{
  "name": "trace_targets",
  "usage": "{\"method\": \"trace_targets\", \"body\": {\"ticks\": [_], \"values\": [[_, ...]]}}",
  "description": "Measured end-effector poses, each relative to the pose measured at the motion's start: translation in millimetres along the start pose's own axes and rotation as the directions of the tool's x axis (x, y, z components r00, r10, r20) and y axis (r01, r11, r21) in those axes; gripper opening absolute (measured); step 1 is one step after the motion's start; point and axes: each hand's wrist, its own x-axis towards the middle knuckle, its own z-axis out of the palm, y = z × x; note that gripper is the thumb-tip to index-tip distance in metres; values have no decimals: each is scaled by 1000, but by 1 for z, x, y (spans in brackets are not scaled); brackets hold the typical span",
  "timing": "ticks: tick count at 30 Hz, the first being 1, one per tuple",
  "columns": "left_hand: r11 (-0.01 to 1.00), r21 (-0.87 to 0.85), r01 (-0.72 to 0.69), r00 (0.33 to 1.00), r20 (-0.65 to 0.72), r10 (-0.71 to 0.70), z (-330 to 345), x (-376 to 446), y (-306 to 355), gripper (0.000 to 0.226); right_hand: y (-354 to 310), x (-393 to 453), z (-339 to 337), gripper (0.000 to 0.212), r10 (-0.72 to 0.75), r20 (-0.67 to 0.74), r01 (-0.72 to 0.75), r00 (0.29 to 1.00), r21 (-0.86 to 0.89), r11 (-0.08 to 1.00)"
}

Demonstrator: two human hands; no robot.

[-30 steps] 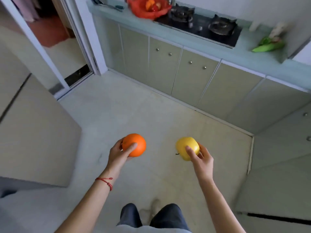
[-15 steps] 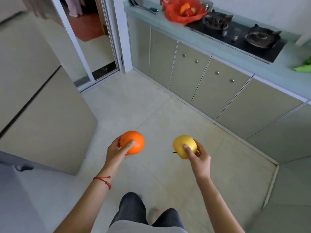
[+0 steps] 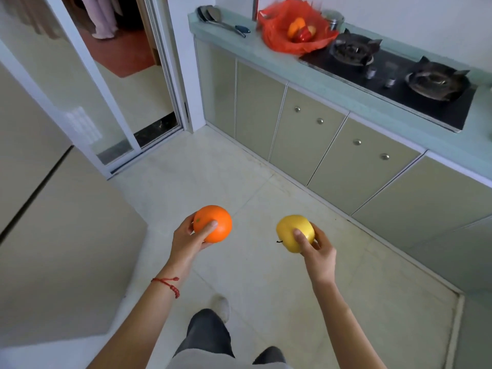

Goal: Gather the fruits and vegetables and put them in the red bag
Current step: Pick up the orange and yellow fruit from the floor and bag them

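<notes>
Hands [image 3: 186, 239] [image 3: 318, 253] each grip one fruit: left one orange [image 3: 213, 223], right one yellow apple [image 3: 294, 233].

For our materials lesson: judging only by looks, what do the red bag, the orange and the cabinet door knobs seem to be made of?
Red bag: thin plastic film, slightly glossy; it crumples and slumps in sharp wrinkles.
Orange: possibly a plastic or foam replica; the skin looks very smooth and evenly coloured, though real fruit cannot be ruled out.
Cabinet door knobs: likely polished metal; small, silvery, with bright highlights.
</notes>
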Motion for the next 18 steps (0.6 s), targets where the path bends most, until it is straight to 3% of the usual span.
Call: {"method": "trace_targets", "body": {"ticks": [5, 8, 12, 18], "values": [[1000, 23, -13, 1000, -3, 13, -1, 79, 39, 56, -32, 54, 51, 59, -4, -8, 4, 1000, 19, 1000], [999, 37, 9, 999, -34, -8, 2, 118, 53, 42, -44, 84, 72, 56, 6, 9, -6, 1000, 20, 1000], [999, 38, 29, 999, -37, -27, 11, 172, 68, 61, -60, 138, 97, 49, 7, 14, -7, 1000, 5, 1000], [1000, 27, 7, 996, -86, -5, 36, 270, 95, 56, -93, 240, 139, 53, -9, 40, 9, 999, 4, 1000]]}}
